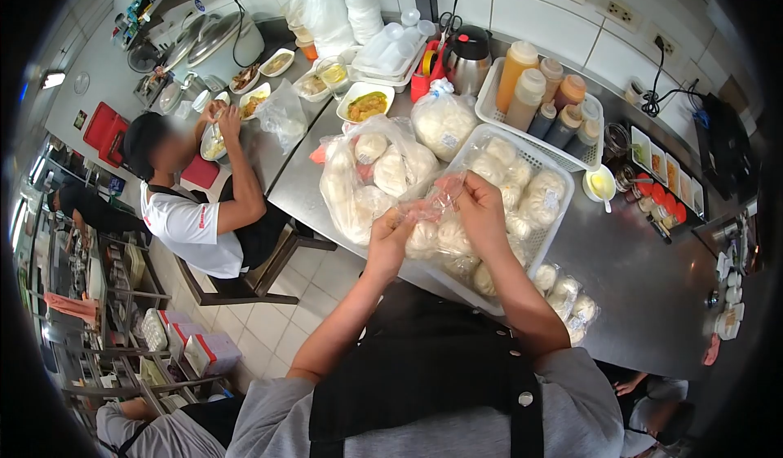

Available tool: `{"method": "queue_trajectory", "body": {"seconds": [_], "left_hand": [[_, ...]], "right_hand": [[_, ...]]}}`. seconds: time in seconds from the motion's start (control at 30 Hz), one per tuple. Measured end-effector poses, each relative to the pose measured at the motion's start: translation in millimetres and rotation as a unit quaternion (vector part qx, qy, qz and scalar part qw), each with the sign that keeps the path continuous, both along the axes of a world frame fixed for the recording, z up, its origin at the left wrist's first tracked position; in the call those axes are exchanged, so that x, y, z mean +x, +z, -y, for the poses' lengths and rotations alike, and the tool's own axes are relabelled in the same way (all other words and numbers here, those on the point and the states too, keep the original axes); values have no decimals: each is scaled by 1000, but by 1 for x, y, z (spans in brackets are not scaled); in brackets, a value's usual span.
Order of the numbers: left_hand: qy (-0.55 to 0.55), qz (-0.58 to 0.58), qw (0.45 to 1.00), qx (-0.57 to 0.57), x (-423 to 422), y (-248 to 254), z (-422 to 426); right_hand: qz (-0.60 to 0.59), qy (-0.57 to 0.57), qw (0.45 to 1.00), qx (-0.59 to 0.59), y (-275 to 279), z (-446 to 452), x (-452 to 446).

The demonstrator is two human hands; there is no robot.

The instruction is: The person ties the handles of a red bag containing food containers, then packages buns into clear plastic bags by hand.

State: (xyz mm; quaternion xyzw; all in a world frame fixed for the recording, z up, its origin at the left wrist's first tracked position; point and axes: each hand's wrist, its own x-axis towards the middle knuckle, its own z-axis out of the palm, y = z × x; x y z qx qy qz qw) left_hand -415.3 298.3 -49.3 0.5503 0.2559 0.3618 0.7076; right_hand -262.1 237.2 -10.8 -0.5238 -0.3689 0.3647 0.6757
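Observation:
My left hand (388,244) and my right hand (481,212) pinch the gathered top of a clear plastic bag (431,203) between them. White steamed buns (455,238) show just below the bag's top, over the near side of a white plastic basket (548,242). More bagged buns lie inside that basket. Left of my hands sits a large open-looking plastic bag of buns (371,172). Behind it stands a knotted bag of buns (443,123). Packs of buns (567,299) rest on the steel table near my right forearm.
A basket of sauce bottles (499,83), a steel thermos (471,54) and a bowl of yellow food (364,103) stand along the back. A bowl with a spoon (599,185) is at right. A seated person (200,205) eats at left; other people are at the lower edges.

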Motion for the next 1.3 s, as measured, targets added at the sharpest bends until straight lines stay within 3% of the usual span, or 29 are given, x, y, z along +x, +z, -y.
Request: {"method": "queue_trajectory", "body": {"seconds": [0.1,0.17,0.3,0.43,0.47,0.5,0.53,0.6,0.63,0.7,0.8,0.87,0.93,1.03,1.07,1.13,1.27,1.3], "left_hand": [[28,11,998,-49,4,13,6],[60,-6,998,-23,5,8,3],[160,-78,983,36,0,12,-2],[142,-159,976,46,-8,7,-16],[89,-67,994,0,-7,3,-19],[35,25,998,-45,-5,6,-19],[35,25,998,-45,0,9,-15],[84,111,988,-70,13,15,-2],[84,111,988,-70,11,12,-1],[-9,-4,993,-114,5,3,3],[-86,20,985,-149,-1,5,5],[-99,30,989,-108,-3,1,6],[-114,38,990,-68,-5,-6,7],[-102,51,990,-87,-3,-7,7],[-47,68,988,-127,1,-6,9],[9,83,982,-168,1,-3,8],[-29,65,984,-163,0,3,1],[-46,54,984,-165,0,7,1]], "right_hand": [[-16,6,1000,-1,-3,-2,1],[-18,19,1000,8,-2,-1,2],[107,66,992,-13,11,9,-1],[186,65,980,8,-11,17,-8],[197,65,978,12,-18,17,-7],[128,64,989,-26,-24,18,-3],[58,63,994,-63,-27,19,0],[41,14,997,-66,-30,18,2],[25,-35,997,-69,-30,17,3],[24,-49,997,-57,-27,16,2],[-29,-59,996,-55,-20,16,1],[-81,-54,993,-64,-18,14,3],[-238,27,965,-106,-19,14,7],[-284,67,951,-102,-28,15,12],[-284,68,951,-101,-31,17,13],[-104,49,993,16,-31,22,11],[32,108,993,-30,-6,38,12],[142,107,984,-25,-16,36,21]]}}
